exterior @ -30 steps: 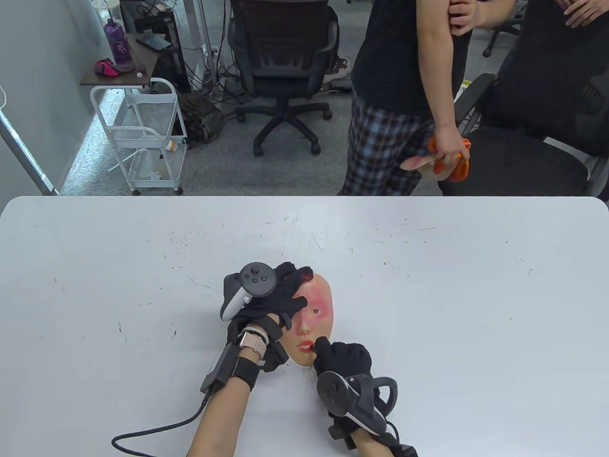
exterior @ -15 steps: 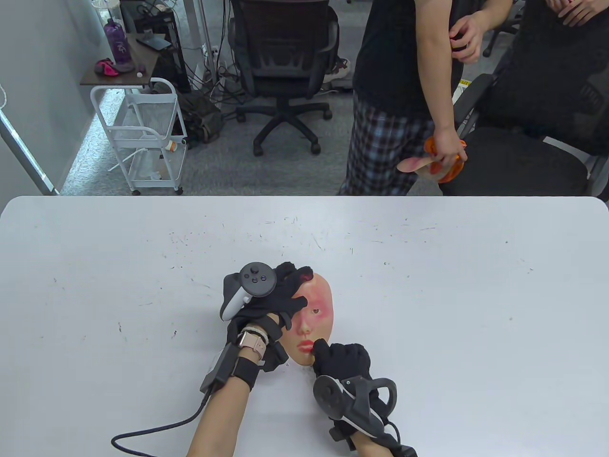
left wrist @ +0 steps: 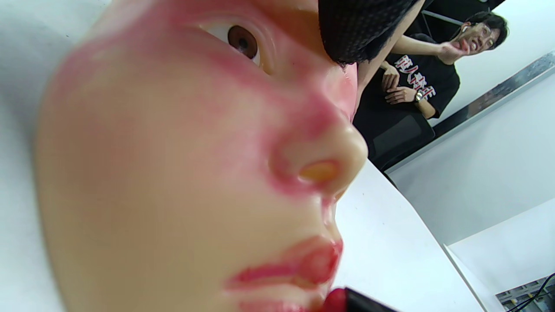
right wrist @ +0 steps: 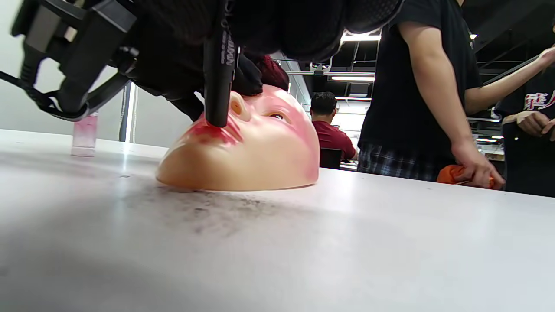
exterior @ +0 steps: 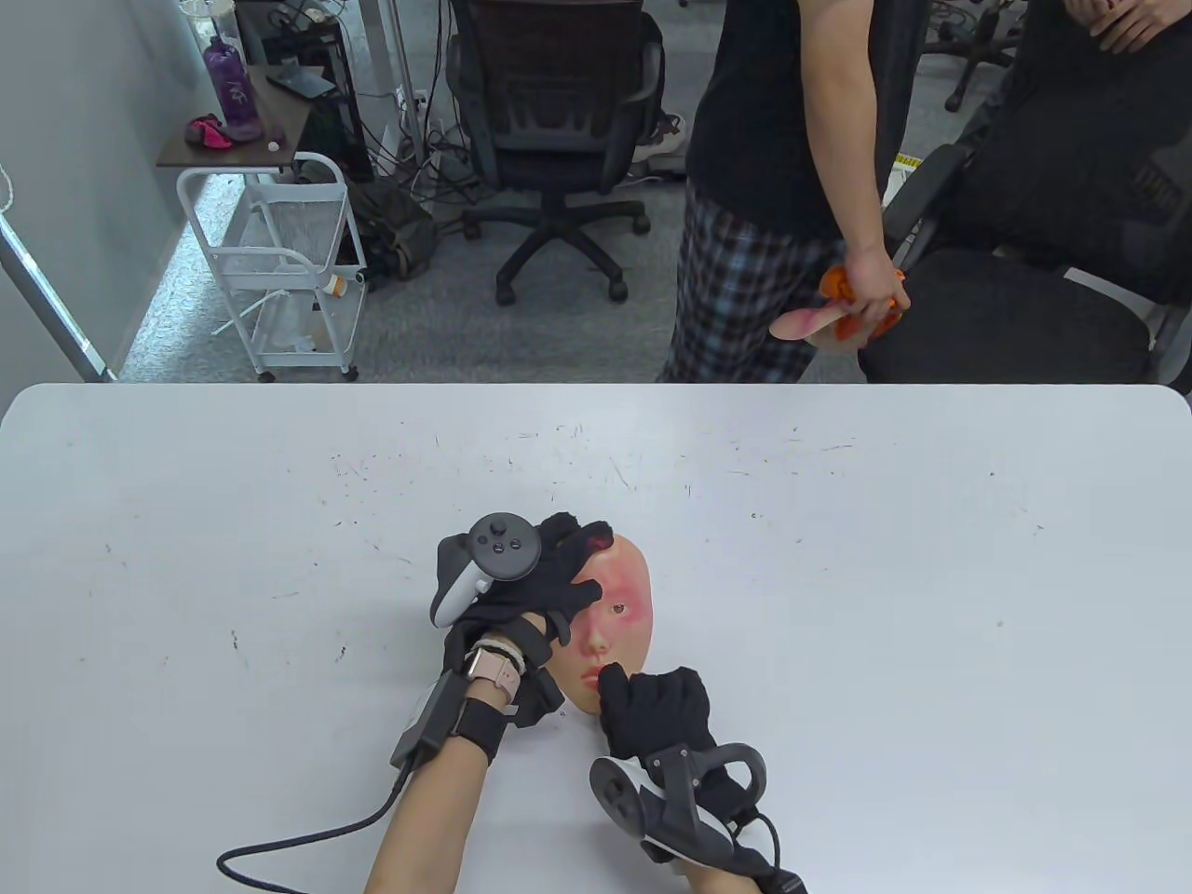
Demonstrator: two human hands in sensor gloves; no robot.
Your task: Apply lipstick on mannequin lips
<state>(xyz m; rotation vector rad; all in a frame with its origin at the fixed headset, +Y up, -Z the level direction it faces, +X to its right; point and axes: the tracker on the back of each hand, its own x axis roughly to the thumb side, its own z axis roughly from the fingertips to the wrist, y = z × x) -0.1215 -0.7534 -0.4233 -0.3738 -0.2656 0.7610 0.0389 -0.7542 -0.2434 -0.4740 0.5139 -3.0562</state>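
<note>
A skin-coloured mannequin face (exterior: 622, 615) with red smears lies face up on the white table (exterior: 838, 559). My left hand (exterior: 568, 568) holds it at the forehead and left side, thumb on the cheek. My right hand (exterior: 652, 708) grips a black lipstick (right wrist: 219, 86) and covers the mouth in the table view. In the right wrist view the lipstick stands upright with its tip on the red lips (right wrist: 214, 129). In the left wrist view the red tip (left wrist: 336, 301) touches the lower lip (left wrist: 303, 268).
A bystander (exterior: 792, 186) stands at the table's far edge holding an orange cloth (exterior: 861, 303). Office chairs (exterior: 554, 140) and a white cart (exterior: 289, 270) stand behind the table. A pink-tinted container (right wrist: 84, 134) stands on the table in the right wrist view.
My right hand has shifted a little left and toward me, and now hides the lips in the table view. The left hand and face have not moved. The bystander lowered an arm.
</note>
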